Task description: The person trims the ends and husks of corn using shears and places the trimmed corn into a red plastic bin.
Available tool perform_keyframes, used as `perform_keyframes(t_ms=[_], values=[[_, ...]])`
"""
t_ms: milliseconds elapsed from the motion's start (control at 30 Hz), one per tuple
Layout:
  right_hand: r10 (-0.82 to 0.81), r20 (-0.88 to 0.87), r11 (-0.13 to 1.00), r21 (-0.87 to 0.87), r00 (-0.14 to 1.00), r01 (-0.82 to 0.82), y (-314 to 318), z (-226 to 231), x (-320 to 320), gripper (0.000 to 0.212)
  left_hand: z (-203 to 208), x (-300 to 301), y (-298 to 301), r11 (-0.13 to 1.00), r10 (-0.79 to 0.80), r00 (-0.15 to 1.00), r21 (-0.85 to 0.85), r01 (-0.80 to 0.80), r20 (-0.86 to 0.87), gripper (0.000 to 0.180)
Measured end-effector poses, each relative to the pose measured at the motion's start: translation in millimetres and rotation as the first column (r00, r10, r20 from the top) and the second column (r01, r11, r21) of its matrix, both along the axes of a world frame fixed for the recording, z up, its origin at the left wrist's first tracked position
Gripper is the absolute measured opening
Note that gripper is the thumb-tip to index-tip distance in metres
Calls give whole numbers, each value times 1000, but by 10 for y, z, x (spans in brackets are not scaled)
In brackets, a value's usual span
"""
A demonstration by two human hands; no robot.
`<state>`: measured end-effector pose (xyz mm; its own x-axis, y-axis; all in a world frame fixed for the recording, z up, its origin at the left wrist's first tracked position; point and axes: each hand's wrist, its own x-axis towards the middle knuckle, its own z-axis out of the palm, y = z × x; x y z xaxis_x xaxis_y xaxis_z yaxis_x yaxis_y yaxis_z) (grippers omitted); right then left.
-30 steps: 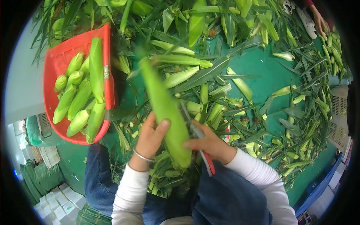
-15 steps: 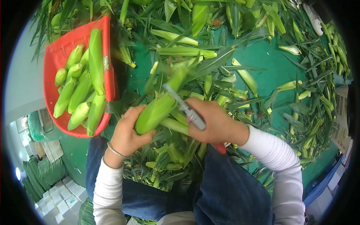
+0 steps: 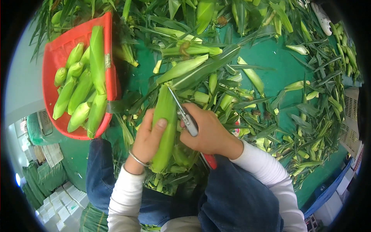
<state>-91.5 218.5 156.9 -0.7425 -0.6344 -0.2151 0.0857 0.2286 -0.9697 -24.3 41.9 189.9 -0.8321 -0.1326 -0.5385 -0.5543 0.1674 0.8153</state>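
My left hand (image 3: pixel 148 137) is wrapped round a green-husked corn ear (image 3: pixel 165 112), its thumb laid along the husk. The ear stands nearly upright in view, its cut-looking top pointing away from me. Closed in my right hand (image 3: pixel 206 129) is a cutting tool (image 3: pixel 188 120) with a thin blade, a grey body and a red handle end below the palm. Its blade tip meets the right side of the ear's top. Whether it is a knife or shears, I cannot tell. Just beyond the ear's top lie a pale husk piece (image 3: pixel 183 68) and a long dark leaf.
A red scoop-shaped basket (image 3: pixel 112 77) with several husked-on ears stands at the left. Stripped leaves and husks (image 3: pixel 309 127) litter the green surface (image 3: pixel 270 58). More ears (image 3: pixel 348 54) are piled at the far right. My knees in jeans (image 3: pixel 239 193) flank the leaf heap.
The ear has swung from slanting to nearly upright and come nearer to me. Its blurred top part is off the ear; a husk piece and leaf now lie beyond it. Both hands have shifted.
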Motion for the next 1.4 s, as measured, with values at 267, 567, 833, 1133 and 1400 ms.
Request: perform_keyframes(t_ms=[267,567,833,1133,1400], values=[[-250,377,934,-149,892,324,241,17,-441,47,7,231,-209,759,206,938,559,-334,280,48],[205,137,972,-141,969,-186,-24,-22,75,75,-42,18,53,800,447,889,489,-348,-100,59],[-95,-292,995,-25,952,92,46,-148,115,79,600,-184,-143,997,78,963,-7,-82,-259,27],[-77,58,976,-200,995,87,64,-146,171,77,734,-314,221,987,133,989,99,-126,-64,35],[230,558,873,-480,797,84,-33,-3,197,84,673,-34,195,741,-540,685,-662,113,-488,10]])
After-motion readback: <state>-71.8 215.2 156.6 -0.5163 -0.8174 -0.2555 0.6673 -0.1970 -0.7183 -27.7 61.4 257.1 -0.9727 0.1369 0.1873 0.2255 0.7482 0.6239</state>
